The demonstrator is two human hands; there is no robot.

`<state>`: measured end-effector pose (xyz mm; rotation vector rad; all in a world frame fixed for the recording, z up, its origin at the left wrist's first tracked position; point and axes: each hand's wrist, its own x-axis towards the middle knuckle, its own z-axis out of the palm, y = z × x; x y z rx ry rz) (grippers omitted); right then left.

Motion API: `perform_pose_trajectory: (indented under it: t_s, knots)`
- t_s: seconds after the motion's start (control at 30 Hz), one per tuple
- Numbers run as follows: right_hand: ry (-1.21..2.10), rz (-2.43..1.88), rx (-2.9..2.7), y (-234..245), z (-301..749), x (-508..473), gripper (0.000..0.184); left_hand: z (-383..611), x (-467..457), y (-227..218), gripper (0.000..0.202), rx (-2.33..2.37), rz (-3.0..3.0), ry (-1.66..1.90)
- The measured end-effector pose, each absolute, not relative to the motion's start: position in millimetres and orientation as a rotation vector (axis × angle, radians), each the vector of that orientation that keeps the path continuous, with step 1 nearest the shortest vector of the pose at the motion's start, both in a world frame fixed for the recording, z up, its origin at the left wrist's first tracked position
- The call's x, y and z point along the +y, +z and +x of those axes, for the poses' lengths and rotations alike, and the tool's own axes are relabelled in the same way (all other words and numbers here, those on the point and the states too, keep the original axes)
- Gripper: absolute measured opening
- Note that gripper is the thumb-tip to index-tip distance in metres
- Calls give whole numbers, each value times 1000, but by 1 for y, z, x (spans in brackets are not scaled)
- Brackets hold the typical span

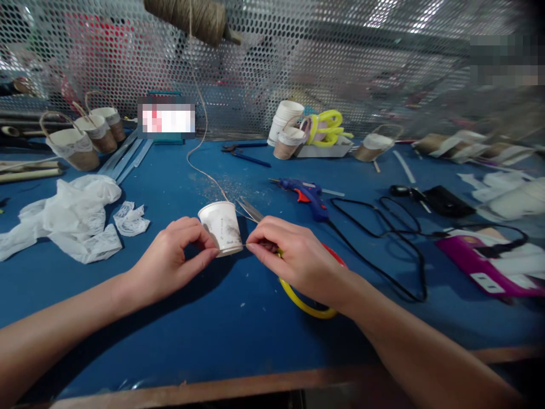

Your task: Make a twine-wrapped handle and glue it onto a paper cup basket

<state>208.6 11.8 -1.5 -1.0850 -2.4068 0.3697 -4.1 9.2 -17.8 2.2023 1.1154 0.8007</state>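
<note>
A white paper cup [222,228] with a grey printed pattern stands slightly tilted between my hands. My left hand [181,250] is closed in a pinch at the cup's lower left edge; whether twine is also between its fingers I cannot tell. Thin twine [207,174] comes down from above to behind the cup. My right hand [293,250] pinches a strand of it just right of the cup's base. Scissors with a yellow and red handle [304,307] are under my right hand, their blades [252,210] pointing behind the cup; the hand hides their middle.
A twine spool [187,20] hangs above. A blue glue gun [304,196] with a black cord lies to the right, pliers [247,153] behind. White lace [76,213] is heaped left. Small handled cups [72,149] stand back left; stacked paper cups [284,120] stand at the back.
</note>
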Motion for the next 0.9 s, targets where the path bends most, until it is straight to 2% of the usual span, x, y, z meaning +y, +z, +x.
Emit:
perform_pose_trajectory:
  t_s: [0.9]
  knots:
    - [339, -1089, -2462, -4, 207, 13, 13, -3, 9, -21, 12, 1140, 2235, 782]
